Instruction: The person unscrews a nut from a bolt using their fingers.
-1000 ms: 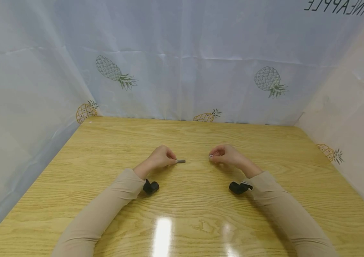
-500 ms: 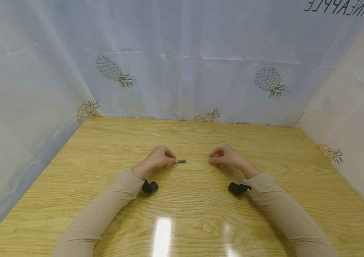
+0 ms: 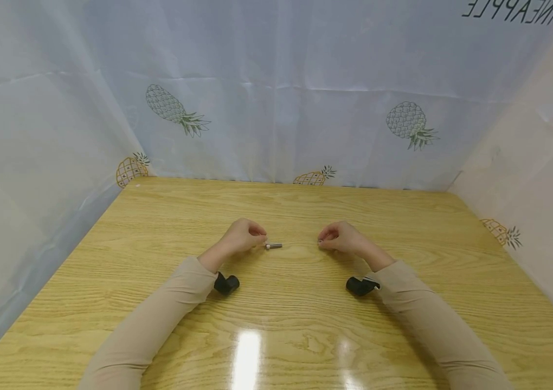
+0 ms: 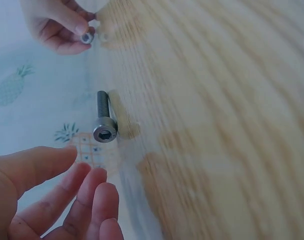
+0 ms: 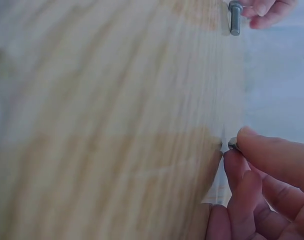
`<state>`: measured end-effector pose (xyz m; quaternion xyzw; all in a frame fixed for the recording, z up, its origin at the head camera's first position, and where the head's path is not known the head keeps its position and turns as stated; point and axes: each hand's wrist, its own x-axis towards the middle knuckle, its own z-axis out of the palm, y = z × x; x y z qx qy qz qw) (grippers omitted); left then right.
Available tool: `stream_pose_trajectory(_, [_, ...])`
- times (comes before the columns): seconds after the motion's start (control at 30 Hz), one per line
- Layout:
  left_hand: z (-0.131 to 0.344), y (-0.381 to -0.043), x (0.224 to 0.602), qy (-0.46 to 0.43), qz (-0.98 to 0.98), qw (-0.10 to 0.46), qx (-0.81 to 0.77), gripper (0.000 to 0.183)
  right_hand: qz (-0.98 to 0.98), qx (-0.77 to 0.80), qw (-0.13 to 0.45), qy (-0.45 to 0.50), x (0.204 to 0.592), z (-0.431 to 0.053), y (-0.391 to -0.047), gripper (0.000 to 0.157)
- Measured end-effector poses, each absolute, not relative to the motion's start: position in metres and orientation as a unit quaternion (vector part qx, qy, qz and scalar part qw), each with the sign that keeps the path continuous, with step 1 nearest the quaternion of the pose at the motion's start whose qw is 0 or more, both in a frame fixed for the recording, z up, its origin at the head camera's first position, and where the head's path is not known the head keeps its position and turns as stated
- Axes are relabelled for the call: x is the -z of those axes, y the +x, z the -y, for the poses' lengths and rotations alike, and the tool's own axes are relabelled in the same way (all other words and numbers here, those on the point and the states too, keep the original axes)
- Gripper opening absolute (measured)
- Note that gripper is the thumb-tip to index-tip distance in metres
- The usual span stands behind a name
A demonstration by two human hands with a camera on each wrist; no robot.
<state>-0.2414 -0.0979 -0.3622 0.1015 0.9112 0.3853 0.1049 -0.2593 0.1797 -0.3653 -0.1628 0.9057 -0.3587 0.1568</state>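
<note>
A metal socket-head bolt [image 4: 104,122] lies on its side on the wooden table, its hex-socket head toward my left hand and its threaded end pointing right. My left hand [image 3: 241,236] is just beside the head, thumb and fingers apart and holding nothing; the left wrist view shows a gap between the fingertips [image 4: 94,175] and the bolt. Across from it, my right hand [image 3: 343,238] pinches a small metal nut [image 5: 233,144] between thumb and index finger, low over the tabletop. Most of the nut is hidden by the fingers in the right wrist view.
The wooden table [image 3: 286,303] reaches back to a pale curtain [image 3: 276,124] printed with pineapples, which also hangs at both sides. A black wrist camera mount [image 3: 227,284] sits under the left wrist, another mount [image 3: 361,286] under the right.
My left hand has let go of the bolt and drawn back slightly left, baring its head. The right hand has lowered the nut a little, still pinching it.
</note>
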Motion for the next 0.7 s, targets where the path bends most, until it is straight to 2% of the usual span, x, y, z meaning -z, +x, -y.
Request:
stream_pose_trajectory(0.37, [0.0987, -0.2415, 0.36, 0.091, -0.902, 0.115, -0.406, 0.027, -0.914, 0.333, 0.14, -0.186, 0.3647, -0.1814, -0.2584, 0.016])
stream_pose_trajectory(0.7, [0.1012, -0.2415, 0.3572, 0.078, -0.892, 0.1, -0.433, 0.03, -0.92, 0.321, 0.141, -0.178, 0.3609, -0.182, -0.258, 0.018])
